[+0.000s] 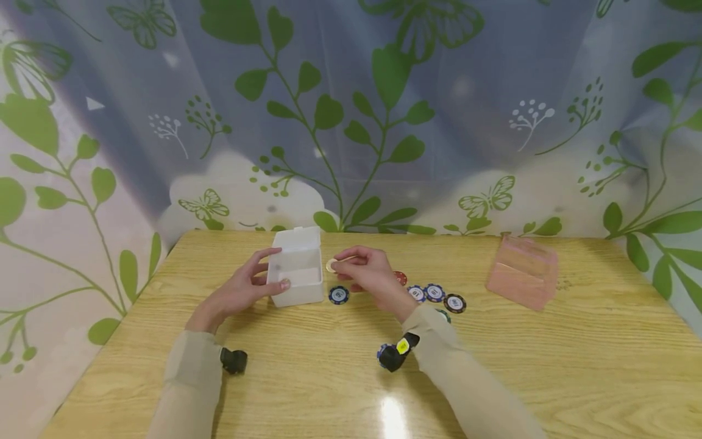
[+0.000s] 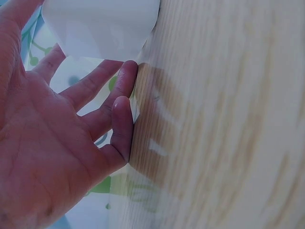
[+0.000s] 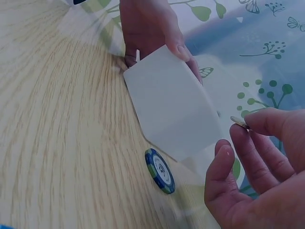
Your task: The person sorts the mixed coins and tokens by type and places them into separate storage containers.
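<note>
An open white plastic box (image 1: 296, 291) stands on the table, its hinged lid tipped back at the far side. My left hand (image 1: 255, 281) grips it from the left, thumb over one edge and index finger at the other; the remaining fingers rest low beside it in the left wrist view. Just right of the box, my right hand (image 1: 368, 271) pinches a small gold coin (image 1: 331, 265) between thumb and fingertips, seen edge-on in the right wrist view. Below that hand a blue poker chip (image 1: 338, 295) lies flat near the box. The inside of the box is only partly visible.
Several more poker chips lie by the right forearm: a red chip (image 1: 400, 278), blue chips (image 1: 434, 292), a black chip (image 1: 455, 303) and a partly covered green chip (image 1: 443, 315). A translucent pink case (image 1: 521, 274) lies at the right. A patterned curtain (image 1: 351, 152) borders the table's back.
</note>
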Action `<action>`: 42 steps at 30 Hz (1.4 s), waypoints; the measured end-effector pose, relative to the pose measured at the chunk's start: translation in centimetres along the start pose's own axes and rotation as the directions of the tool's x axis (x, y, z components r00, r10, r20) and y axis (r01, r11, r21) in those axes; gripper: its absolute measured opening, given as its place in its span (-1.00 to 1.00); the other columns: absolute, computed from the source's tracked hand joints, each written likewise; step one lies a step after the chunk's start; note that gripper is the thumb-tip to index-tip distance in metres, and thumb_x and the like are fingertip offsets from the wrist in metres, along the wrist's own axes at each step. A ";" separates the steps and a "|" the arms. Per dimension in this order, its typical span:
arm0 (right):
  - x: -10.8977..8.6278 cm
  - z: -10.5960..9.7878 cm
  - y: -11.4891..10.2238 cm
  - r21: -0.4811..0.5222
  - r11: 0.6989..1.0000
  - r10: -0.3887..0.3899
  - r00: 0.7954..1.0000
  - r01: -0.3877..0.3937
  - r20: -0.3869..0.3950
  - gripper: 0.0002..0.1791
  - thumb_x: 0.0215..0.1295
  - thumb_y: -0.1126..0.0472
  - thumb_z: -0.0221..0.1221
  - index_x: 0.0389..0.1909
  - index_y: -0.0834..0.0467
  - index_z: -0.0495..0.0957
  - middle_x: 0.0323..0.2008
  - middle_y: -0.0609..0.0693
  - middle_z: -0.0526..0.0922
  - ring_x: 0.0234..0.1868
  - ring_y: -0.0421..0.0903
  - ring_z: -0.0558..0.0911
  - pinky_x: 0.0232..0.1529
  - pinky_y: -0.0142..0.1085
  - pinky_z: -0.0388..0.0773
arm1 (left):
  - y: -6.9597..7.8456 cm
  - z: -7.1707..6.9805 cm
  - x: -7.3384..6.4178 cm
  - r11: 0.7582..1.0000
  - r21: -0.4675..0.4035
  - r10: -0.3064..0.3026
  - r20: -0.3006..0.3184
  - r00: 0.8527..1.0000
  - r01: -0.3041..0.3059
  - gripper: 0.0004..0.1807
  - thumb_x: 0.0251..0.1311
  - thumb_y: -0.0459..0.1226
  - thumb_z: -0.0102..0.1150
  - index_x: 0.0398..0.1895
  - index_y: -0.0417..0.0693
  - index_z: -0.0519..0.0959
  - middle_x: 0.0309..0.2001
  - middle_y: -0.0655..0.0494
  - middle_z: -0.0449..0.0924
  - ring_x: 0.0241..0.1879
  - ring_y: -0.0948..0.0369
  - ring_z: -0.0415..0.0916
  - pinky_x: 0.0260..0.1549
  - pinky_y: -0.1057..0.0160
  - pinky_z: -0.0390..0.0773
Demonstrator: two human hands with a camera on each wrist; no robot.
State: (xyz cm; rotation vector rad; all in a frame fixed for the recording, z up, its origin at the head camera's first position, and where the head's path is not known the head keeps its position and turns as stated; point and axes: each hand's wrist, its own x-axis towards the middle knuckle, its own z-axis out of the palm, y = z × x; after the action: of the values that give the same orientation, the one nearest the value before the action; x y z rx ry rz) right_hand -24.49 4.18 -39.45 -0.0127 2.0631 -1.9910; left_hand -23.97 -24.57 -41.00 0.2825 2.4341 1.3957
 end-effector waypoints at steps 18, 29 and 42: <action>0.0 2.3 -0.3 0.031 0.999 -0.024 0.999 0.024 0.023 -0.77 0.30 0.25 0.36 -0.05 0.17 0.68 -0.26 -0.03 0.78 -0.32 -0.20 0.74 -0.46 -0.39 0.56 | 0.0 0.2 0.0 1.000 0.007 -0.021 -0.008 1.000 0.021 -0.04 0.34 0.00 0.31 0.64 0.24 -0.08 0.55 -0.31 0.13 0.42 -0.26 0.36 0.20 -0.18 0.47; 0.1 3.1 -0.2 0.009 1.000 -0.029 1.000 0.029 0.011 -0.77 0.29 0.21 0.38 -0.08 0.18 0.69 -0.24 -0.01 0.76 -0.28 -0.11 0.72 -0.48 -0.40 0.55 | 0.0 0.1 0.0 1.000 -0.004 -0.010 -0.003 1.000 0.010 -0.03 0.34 -0.01 0.31 0.64 0.25 -0.08 0.53 -0.29 0.16 0.39 -0.22 0.40 0.16 -0.08 0.48; -0.2 2.8 -0.3 0.016 0.999 -0.035 0.999 0.035 0.023 -0.78 0.31 0.22 0.36 -0.06 0.17 0.68 -0.20 0.01 0.75 -0.16 0.03 0.75 -0.43 -0.38 0.59 | 0.2 0.1 0.1 1.000 0.004 -0.018 0.005 1.000 0.018 -0.03 0.35 0.00 0.29 0.65 0.25 -0.10 0.55 -0.31 0.12 0.42 -0.25 0.36 0.15 -0.12 0.47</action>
State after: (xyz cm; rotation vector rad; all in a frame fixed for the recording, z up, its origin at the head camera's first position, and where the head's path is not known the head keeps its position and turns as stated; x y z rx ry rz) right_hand -23.81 1.49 -39.21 -0.0693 2.0463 -2.0181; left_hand -24.00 -24.37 -40.95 0.2646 2.4293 1.3812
